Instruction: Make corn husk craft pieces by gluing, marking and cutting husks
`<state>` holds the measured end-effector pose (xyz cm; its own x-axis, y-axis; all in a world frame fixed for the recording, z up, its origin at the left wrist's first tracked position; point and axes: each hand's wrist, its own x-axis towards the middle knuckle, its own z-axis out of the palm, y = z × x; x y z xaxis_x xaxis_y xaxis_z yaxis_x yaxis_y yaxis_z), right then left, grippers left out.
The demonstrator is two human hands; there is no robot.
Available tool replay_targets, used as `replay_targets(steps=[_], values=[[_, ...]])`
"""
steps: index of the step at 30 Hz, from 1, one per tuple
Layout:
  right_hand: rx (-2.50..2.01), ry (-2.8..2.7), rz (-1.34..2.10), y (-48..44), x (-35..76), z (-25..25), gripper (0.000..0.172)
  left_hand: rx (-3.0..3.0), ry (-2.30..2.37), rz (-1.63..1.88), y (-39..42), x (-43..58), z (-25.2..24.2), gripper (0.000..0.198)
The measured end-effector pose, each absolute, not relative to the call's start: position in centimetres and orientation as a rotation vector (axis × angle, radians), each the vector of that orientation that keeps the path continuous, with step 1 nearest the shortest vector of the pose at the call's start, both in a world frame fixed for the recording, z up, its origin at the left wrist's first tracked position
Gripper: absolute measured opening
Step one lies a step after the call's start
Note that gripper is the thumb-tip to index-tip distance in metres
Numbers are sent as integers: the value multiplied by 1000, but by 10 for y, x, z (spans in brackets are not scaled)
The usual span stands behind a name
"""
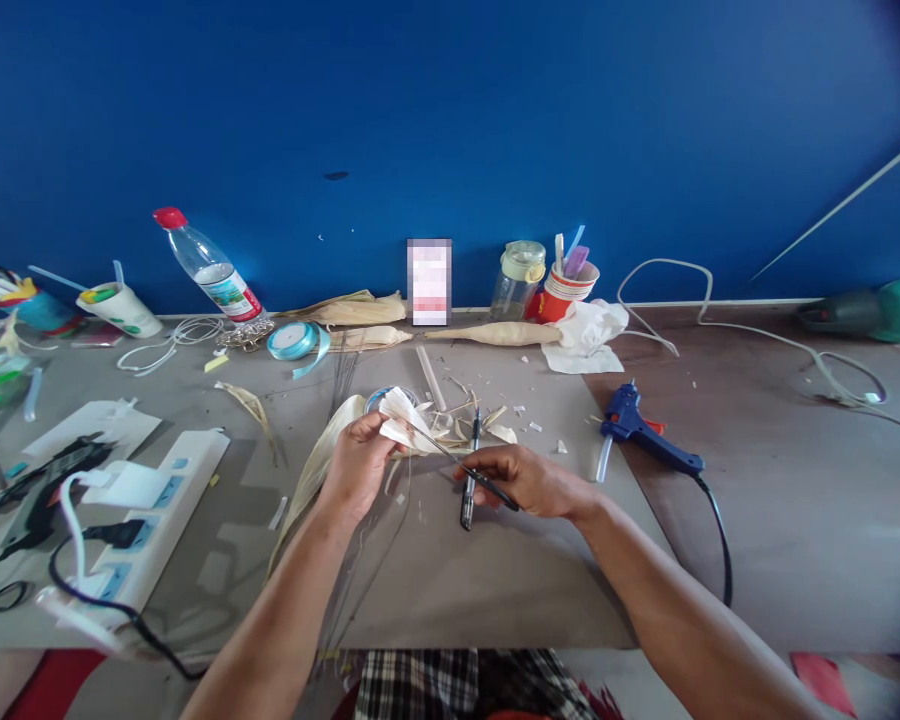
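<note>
My left hand (361, 458) is closed, pinching a pale piece of corn husk (405, 415) over the middle of the table. In my right hand (525, 478) is a pair of dark scissors (457, 462), their blades pointing up and left to the husk piece. Whether the blades touch or cut it I cannot tell. A black and clear pen (468, 500) lies on the table, partly behind my right fingers. Beside my left hand lies a long dried husk (311, 505). Husk scraps (501, 433) are scattered just beyond the hands.
A blue glue gun (634, 420) with its cord lies right. A power strip (169, 510) with plugs stands left. Along the blue wall are a plastic bottle (214, 268), a ribbon spool (291, 341), a phone (429, 285), a jar (517, 282) and paper cups (568, 287).
</note>
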<state>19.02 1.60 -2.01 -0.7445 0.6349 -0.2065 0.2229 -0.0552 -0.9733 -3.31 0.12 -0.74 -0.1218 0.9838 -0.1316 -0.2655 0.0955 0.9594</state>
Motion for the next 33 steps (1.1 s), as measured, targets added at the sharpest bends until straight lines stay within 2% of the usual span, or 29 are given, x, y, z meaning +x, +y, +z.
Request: replay_targets(steps=[15, 25, 33], values=[[-946, -1893, 1844, 15, 187, -18, 46, 906, 1199, 1306, 1, -35, -8, 9], [-893, -1916, 1827, 15, 188, -20, 51, 911, 1222, 1275, 2, -36, -7, 9], [-910, -1955, 1784, 15, 186, -16, 46, 994, 1204, 1218, 0, -36, -4, 11]])
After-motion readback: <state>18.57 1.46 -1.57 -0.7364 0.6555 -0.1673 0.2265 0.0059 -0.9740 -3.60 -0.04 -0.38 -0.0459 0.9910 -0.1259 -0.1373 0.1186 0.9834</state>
